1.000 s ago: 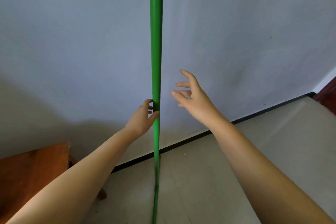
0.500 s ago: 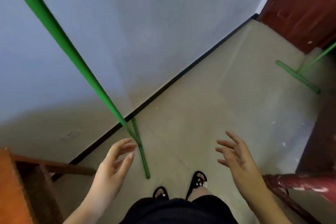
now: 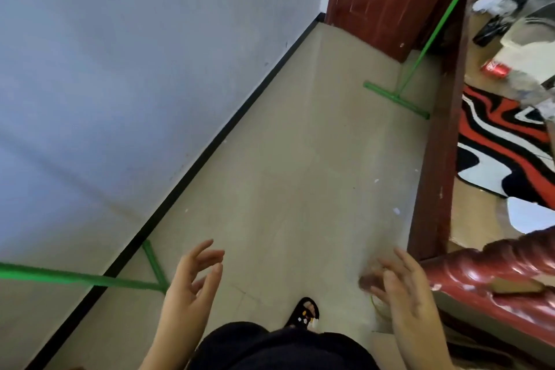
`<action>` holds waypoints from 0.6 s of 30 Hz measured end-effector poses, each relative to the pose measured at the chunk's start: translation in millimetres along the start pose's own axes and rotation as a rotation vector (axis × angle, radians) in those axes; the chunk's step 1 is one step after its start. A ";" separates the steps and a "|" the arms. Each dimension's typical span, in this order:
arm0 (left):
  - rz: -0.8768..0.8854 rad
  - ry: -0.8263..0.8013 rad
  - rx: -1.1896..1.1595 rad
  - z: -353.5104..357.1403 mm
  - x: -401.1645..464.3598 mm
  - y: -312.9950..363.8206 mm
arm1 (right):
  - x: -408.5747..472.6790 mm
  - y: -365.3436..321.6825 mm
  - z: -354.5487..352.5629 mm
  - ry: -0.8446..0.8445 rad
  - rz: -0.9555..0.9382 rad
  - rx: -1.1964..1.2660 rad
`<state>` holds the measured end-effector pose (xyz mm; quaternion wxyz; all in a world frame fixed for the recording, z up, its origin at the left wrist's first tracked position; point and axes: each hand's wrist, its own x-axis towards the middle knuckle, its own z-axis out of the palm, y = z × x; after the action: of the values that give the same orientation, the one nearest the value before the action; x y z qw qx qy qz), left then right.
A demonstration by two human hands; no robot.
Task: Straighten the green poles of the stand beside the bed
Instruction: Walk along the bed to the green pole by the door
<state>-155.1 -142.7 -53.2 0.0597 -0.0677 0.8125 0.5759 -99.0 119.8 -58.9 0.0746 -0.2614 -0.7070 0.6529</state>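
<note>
Two green poles of the stand are in view. The near green pole (image 3: 75, 276) runs in from the left edge to its floor foot (image 3: 154, 261) by the black skirting. The far green pole (image 3: 435, 24) rises from a T-shaped foot (image 3: 396, 100) near the red-brown door. My left hand (image 3: 192, 285) hovers open just right of the near pole's foot, touching nothing. My right hand (image 3: 402, 288) is open and blurred beside the bed's footboard, holding nothing.
The red-brown bed frame (image 3: 495, 270) and a wooden post (image 3: 435, 159) line the right side. A pale blue wall (image 3: 120, 69) with black skirting runs along the left. My sandalled foot (image 3: 303, 312) stands on the beige floor. A patterned rug (image 3: 504, 141) lies beyond the post.
My left hand has let go of the near pole. The view has swung down and right, bringing the far pole, door and bed into sight. Both hands have dropped low and open.
</note>
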 end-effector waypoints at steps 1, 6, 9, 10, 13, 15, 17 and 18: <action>0.008 -0.017 -0.001 16.2 9.6 8.9 | 13.2 -1.7 -11.9 0.018 0.007 0.013; 0.005 -0.087 0.012 74.8 56.3 40.4 | 71.4 -4.3 -50.7 0.090 0.049 0.093; -0.007 -0.120 0.023 106.0 89.5 55.7 | 108.2 2.1 -66.1 0.150 0.091 0.116; -0.010 -0.135 0.024 117.2 102.6 60.0 | 121.4 4.0 -70.4 0.162 0.102 0.129; -0.005 -0.188 0.045 155.0 149.7 73.2 | 167.6 6.6 -81.2 0.218 0.115 0.106; 0.009 -0.233 0.062 182.0 188.7 85.4 | 205.0 1.4 -87.0 0.273 0.105 0.087; 0.036 -0.275 0.073 207.7 233.8 101.3 | 248.8 -10.6 -91.9 0.314 0.101 0.092; 0.044 -0.294 0.076 219.2 258.1 111.2 | 272.5 -17.7 -94.4 0.331 0.098 0.110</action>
<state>-424.6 90.0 -67.4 0.1679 0.0376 0.8175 0.5496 -293.9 330.4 -93.3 0.1721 -0.3952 -0.6346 0.6415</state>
